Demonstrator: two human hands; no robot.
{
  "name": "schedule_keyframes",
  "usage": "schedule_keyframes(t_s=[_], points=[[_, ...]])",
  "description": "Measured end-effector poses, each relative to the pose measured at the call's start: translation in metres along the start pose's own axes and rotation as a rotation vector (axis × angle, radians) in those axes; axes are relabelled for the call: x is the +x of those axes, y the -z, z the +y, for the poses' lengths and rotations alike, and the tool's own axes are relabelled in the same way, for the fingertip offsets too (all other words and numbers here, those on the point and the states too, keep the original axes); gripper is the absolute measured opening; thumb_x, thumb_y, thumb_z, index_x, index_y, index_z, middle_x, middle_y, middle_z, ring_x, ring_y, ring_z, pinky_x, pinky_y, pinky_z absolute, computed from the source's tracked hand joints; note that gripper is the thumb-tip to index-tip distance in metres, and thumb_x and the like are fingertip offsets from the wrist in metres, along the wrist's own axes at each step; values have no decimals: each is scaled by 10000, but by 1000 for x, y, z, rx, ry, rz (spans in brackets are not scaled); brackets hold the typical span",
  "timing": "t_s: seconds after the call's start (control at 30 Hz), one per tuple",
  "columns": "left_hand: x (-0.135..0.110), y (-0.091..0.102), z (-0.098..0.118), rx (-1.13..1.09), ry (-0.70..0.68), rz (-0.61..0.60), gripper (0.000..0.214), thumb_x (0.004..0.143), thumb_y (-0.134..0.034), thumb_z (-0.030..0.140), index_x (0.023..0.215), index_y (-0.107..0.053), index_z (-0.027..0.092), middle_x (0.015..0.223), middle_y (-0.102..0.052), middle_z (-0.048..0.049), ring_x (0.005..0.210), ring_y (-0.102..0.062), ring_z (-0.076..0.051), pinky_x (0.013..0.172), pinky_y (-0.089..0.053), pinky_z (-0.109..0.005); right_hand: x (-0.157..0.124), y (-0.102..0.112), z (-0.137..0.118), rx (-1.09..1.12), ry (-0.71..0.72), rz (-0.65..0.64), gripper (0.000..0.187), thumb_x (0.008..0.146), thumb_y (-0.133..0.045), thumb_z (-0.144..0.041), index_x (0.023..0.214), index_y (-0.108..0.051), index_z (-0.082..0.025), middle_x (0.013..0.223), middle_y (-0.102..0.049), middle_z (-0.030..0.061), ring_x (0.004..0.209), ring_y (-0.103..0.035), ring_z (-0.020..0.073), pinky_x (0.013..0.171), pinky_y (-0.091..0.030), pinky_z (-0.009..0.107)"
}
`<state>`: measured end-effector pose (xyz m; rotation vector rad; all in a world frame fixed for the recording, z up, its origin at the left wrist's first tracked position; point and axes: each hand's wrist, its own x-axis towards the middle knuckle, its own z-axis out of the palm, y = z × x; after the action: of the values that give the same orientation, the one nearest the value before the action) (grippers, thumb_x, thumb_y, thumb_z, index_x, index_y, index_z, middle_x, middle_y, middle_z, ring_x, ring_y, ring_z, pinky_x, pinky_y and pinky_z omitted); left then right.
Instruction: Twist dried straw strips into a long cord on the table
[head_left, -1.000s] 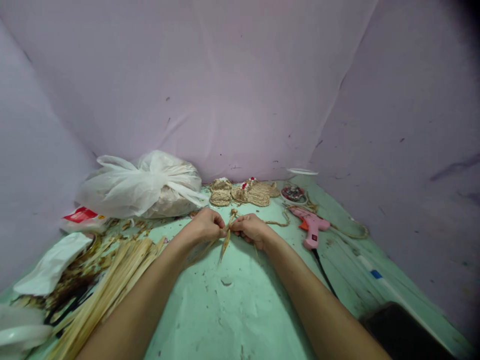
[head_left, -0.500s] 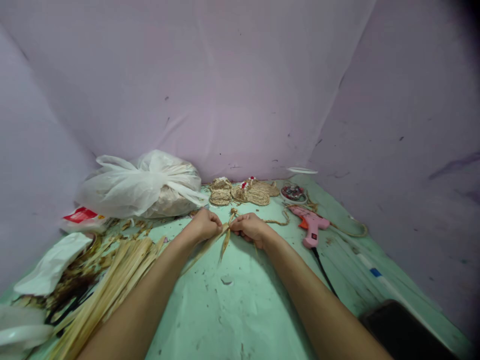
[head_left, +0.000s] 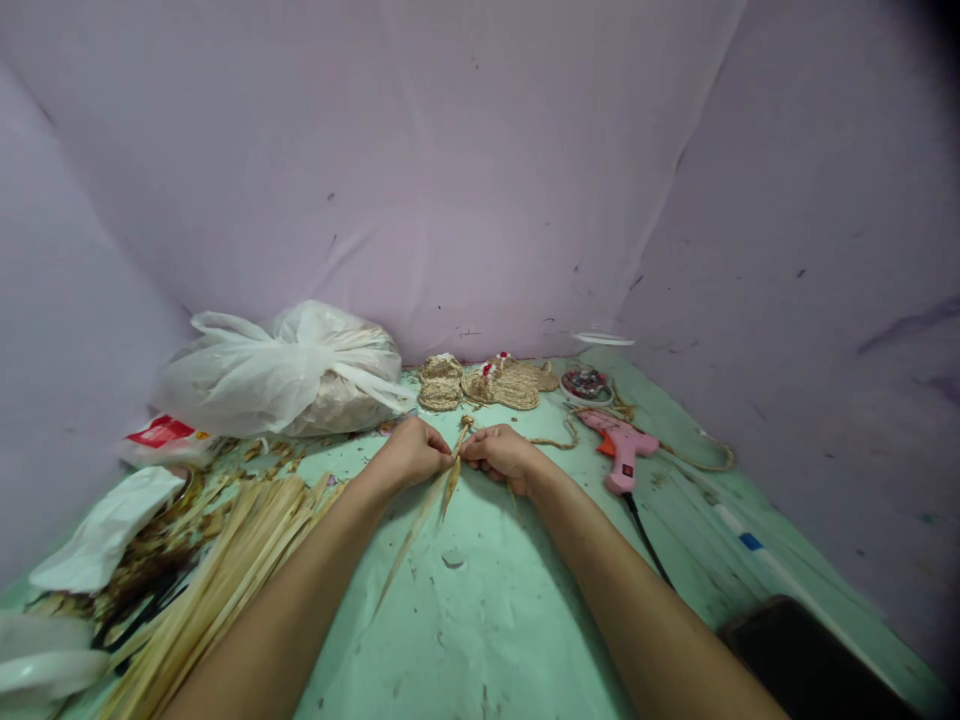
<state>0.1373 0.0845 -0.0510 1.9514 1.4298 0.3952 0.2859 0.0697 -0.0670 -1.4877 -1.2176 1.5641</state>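
I pinch dry fibre strands (head_left: 451, 488) over the middle of the bench (head_left: 465, 640) with left hand (head_left: 412, 455) and right hand (head_left: 501, 455), fingertips nearly meeting. Compared with half a second ago, one long tail (head_left: 405, 550) extends clear of my left forearm, leaving it, I judge, freer for handling.

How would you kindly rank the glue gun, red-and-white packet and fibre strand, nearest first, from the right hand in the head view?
1. Fibre strand: at the right hand.
2. Pink glue gun: to its right.
3. Red-and-white packet: far left.
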Motion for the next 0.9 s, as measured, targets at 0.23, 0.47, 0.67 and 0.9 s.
schedule_keyframes(t_s=[0.23, 0.47, 0.67, 0.9], points=[[3, -4, 12, -33, 153, 84, 104, 487, -528, 158, 395, -482, 141, 363, -282, 52, 391, -243, -60, 388, -167, -210, 2, -2, 2, -38, 19, 19, 46, 563, -530, -132, 518, -534, -131, 355, -415, -68, 260, -212, 20, 294, -111, 194], [2, -16, 24, -345, 392, 100, 172, 478, -539, 119, 402, -389, 158, 364, -322, 47, 359, -255, -55, 364, -164, -202, -2, -4, 0, 9, 0, 33, 88, 530, -469, -103, 547, -553, -122, 378, -433, -54, 289, -187, 23, 312, -99, 195], [9, -28, 4, -152, 291, 134, 89, 455, -554, 118, 445, -470, 146, 377, -341, 45, 390, -326, -76, 377, -214, -202, -3, -6, -1, 7, -10, 56, 78, 497, -450, -77, 488, -507, -130, 309, -307, -75, 291, -172, 30, 325, -90, 205], [3, -31, 20, -142, 336, 191, 330, 486, -612, 156, 807, -538, 132, 376, -396, 66, 356, -388, -96, 344, -245, -186, -2, -6, -1, 49, -43, 63, 60, 494, -452, -89, 488, -456, -149, 328, -331, -71, 294, -191, 33, 325, -98, 200]])
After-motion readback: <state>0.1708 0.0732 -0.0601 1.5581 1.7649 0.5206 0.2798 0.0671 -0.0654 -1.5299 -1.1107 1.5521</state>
